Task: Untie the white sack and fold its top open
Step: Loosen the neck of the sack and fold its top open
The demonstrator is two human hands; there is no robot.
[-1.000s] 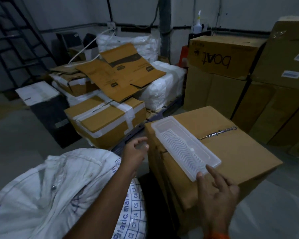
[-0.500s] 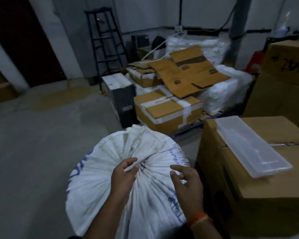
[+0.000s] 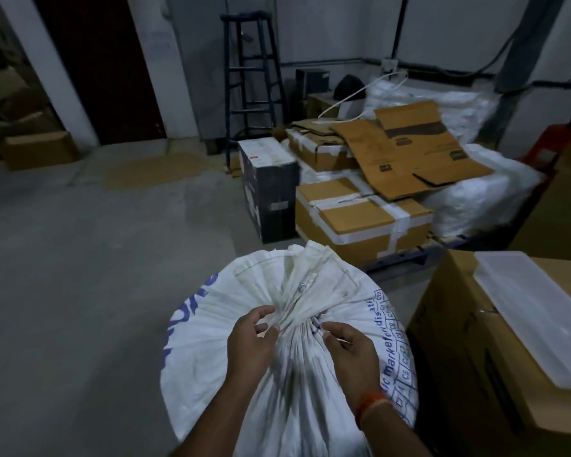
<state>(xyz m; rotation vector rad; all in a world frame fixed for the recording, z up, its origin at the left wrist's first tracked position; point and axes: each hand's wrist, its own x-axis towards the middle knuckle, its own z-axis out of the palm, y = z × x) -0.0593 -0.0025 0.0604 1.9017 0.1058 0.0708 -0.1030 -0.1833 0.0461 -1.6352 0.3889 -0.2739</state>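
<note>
A full white woven sack (image 3: 211, 324) with blue print stands on the floor right in front of me. Its top is gathered into a tight, pleated neck (image 3: 302, 311), and the loose mouth fans out beyond it. My left hand (image 3: 249, 341) pinches the gathered neck from the left with thumb and fingertips. My right hand (image 3: 350, 351), with an orange band at the wrist, pinches the neck from the right. The tie itself is hidden among the folds between my fingers.
A big cardboard box (image 3: 468, 374) with a clear plastic tray (image 3: 534, 318) on top stands close at the right of the sack. Taped boxes (image 3: 360, 222) on a pallet, a black box (image 3: 271, 189) and a stepladder (image 3: 251, 77) lie beyond. Bare concrete floor (image 3: 80, 275) spreads left.
My view has swung left from the box with the tray to the sack. Both hands have moved onto the sack's gathered neck and closed on it.
</note>
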